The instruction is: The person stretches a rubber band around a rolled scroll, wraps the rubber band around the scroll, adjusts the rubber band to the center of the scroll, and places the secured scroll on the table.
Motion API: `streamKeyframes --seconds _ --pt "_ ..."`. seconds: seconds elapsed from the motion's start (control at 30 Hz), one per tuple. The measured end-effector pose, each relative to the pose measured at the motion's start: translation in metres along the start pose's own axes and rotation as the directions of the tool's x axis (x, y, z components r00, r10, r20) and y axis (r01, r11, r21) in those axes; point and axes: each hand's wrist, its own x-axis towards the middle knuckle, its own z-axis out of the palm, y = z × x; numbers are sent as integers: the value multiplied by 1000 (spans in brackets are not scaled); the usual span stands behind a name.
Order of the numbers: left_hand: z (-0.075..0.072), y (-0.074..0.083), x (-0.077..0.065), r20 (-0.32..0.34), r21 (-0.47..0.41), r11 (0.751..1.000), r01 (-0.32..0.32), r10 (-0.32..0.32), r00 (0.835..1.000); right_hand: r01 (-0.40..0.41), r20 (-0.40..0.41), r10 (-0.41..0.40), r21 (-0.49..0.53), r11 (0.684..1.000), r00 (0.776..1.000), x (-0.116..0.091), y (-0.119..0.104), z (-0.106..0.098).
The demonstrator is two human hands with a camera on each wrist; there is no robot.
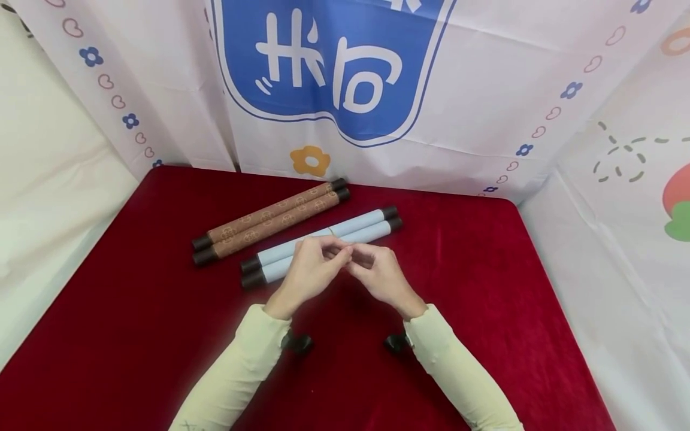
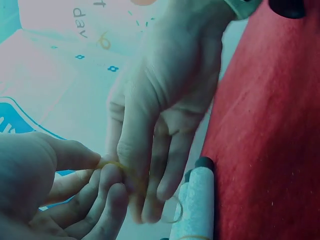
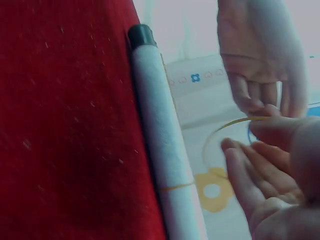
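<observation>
Both hands meet just in front of a pair of light blue scrolls (image 1: 350,226) with dark end knobs. A thin yellow rubber band (image 3: 240,120) runs between the fingers and forms a loose loop, clearest in the right wrist view. My left hand (image 1: 311,269) pinches it between thumb and fingers. The fingertips of my right hand (image 1: 381,276) pinch the same band, almost touching those of the left. Another thin band (image 3: 176,187) lies around the blue scrolls near their middle. In the head view, the hands overlap part of the nearer blue scroll.
Two brown patterned scrolls (image 1: 275,218) with dark knobs lie side by side behind and left of the blue pair. A red cloth (image 1: 485,311) covers the table. White printed curtains (image 1: 485,114) stand along its back and sides.
</observation>
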Motion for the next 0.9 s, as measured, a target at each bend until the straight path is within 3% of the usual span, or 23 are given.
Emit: streamKeyframes --seconds 0.17,0.27,0.4,0.5,0.6,0.73,0.9 --pt "-1 3 -2 10 -29 999 22 -22 1000 11 -28 -7 142 990 1000 -4 4 7" --pt "-3 2 -3 20 -61 997 48 -47 999 91 -62 -82 151 984 995 -5 9 9" --pt "-5 0 -5 58 -100 991 85 -79 995 216 -89 -213 25 976 973 -4 15 8" --pt "-6 -2 -6 98 -71 992 101 -93 991 237 -50 -243 -99 966 969 -6 15 6" --pt "-7 -5 -6 132 7 997 81 -81 988 215 9 -217 -200 956 976 -8 13 3" --pt "-13 -12 -3 160 108 994 6 -23 987 146 76 -130 -280 949 989 -12 9 -1" --pt "-34 -24 10 169 242 968 -62 21 985 55 132 -7 -359 932 991 -16 8 -10"
